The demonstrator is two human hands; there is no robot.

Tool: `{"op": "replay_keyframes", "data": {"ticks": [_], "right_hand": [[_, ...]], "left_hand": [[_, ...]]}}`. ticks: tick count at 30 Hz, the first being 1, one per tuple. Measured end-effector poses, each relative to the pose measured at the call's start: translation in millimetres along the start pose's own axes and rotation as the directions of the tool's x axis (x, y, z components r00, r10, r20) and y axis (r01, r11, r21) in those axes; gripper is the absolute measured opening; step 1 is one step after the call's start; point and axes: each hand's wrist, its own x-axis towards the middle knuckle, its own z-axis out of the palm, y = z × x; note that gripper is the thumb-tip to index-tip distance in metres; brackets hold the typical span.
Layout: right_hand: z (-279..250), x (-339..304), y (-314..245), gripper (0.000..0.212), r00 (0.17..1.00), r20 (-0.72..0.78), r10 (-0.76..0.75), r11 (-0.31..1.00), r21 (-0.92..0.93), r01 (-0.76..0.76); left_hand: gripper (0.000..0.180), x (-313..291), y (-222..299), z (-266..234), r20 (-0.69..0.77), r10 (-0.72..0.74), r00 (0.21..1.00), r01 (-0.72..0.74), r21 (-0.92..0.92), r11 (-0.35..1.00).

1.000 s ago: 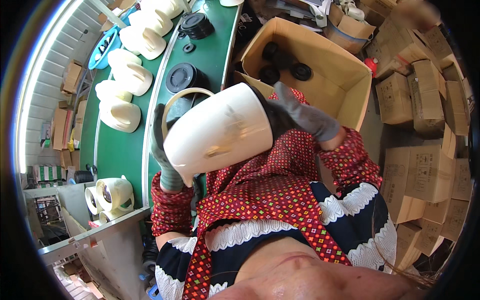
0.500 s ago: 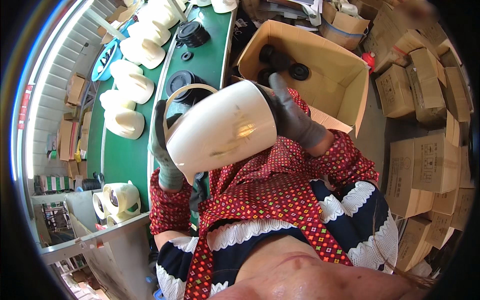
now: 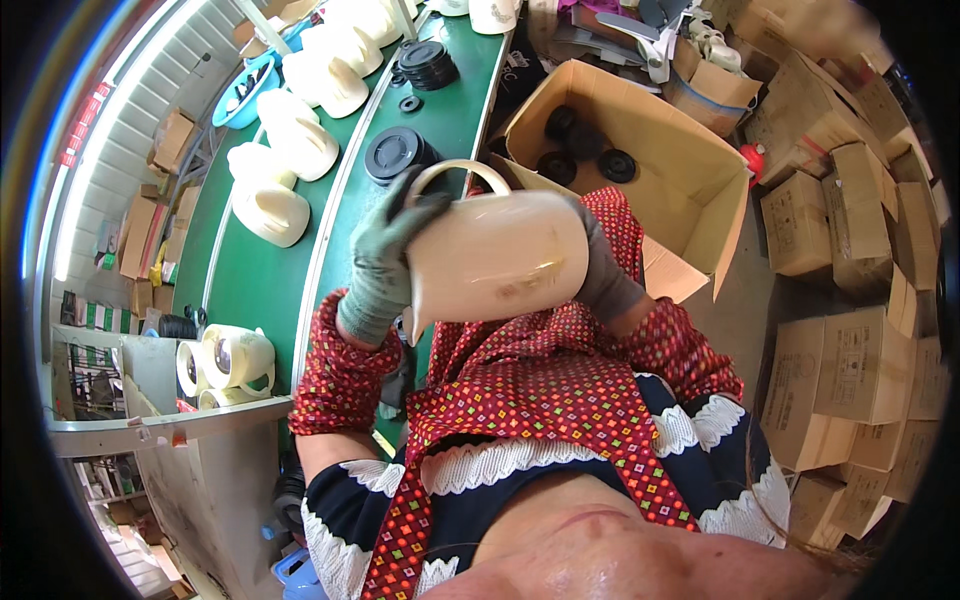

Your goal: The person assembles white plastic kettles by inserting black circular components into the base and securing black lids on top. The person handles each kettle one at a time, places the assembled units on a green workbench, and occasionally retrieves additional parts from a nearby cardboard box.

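A cream-white jug (image 3: 505,255) with a curved handle and a pointed spout lies on its side in the air before my chest. Its side carries a brownish printed patch. My left hand (image 3: 385,262), in a grey-green glove, is closed on the spout end beside the handle. At the opposite, base end, my right hand (image 3: 610,275) in a dark grey glove grips the jug; its fingers are partly hidden behind it. Just beyond the jug, a stack of black round lids (image 3: 398,155) stands on the green bench (image 3: 340,235).
Rows of white jug parts (image 3: 272,210) line the bench's left side, near a blue basin (image 3: 240,112). More black discs (image 3: 428,65) are stacked farther back. An open carton (image 3: 690,190) at right holds several black round pieces. Cream jugs (image 3: 238,358) sit lower left; cartons (image 3: 860,350) pile at right.
The jug has come down and turned closer to level, moving slightly right. My left hand has shifted up around the spout end. The whole view has swung a little.
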Motion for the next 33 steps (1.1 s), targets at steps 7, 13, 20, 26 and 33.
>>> {"op": "replay_keyframes", "data": {"ticks": [7,13,20,26,33], "right_hand": [[46,-33,-18,0.095,0.971,0.142,-0.194,0.858,-0.455,0.238],[116,-35,-68,0.129,0.643,0.766,-0.024,-0.366,-0.605,0.707],[67,-28,-39,0.092,0.57,0.667,-0.481,-0.116,-0.692,0.712],[60,-29,0,0.07,0.837,0.091,-0.54,0.604,-0.651,0.46],[52,-5,-13,0.092,0.83,0.413,-0.375,-0.002,-0.896,0.445]], "left_hand": [[0.047,-29,-6,10,0.246,-0.397,0.884,0.467,-0.469,0.75],[0.059,-79,-4,62,0.497,-0.509,0.703,0.612,-0.787,0.078],[0.067,-82,-37,50,0.309,-0.332,0.891,0.453,-0.645,0.615],[0.035,-17,-25,20,0.211,-0.566,0.797,0.568,-0.581,0.584],[0.049,33,10,-13,0.272,-0.399,0.876,0.223,0.505,0.834]]}}
